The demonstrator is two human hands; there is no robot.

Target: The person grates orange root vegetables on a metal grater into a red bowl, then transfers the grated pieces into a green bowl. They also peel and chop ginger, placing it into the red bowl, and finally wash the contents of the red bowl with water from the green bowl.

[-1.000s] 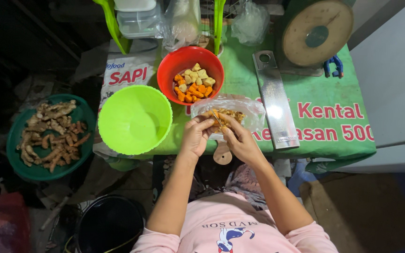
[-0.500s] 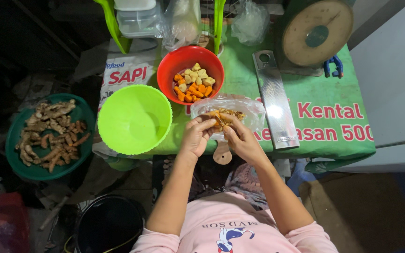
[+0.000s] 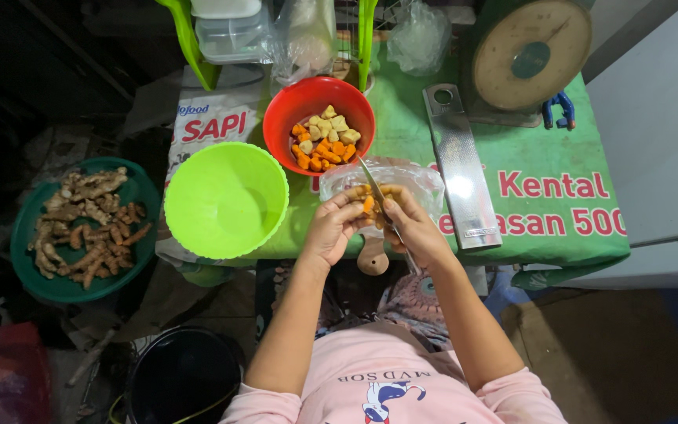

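The left hand (image 3: 333,228) pinches a small, firm, likely slippery orange root piece (image 3: 368,205) over the clear plastic bag (image 3: 417,182), while the right hand (image 3: 416,229) grips the knife (image 3: 373,188) against it.

Around the red bowl (image 3: 319,110) I have little room: the lime bowl (image 3: 226,199) crowds its near left, containers (image 3: 233,31) stand behind, the clear bag (image 3: 413,182) lies just in front. Right of it, green table (image 3: 402,102) lies bare up to the metal grater (image 3: 461,169).

Pink short-sleeved shirt (image 3: 390,389), dark chest lettering, small cartoon print; bare forearms.
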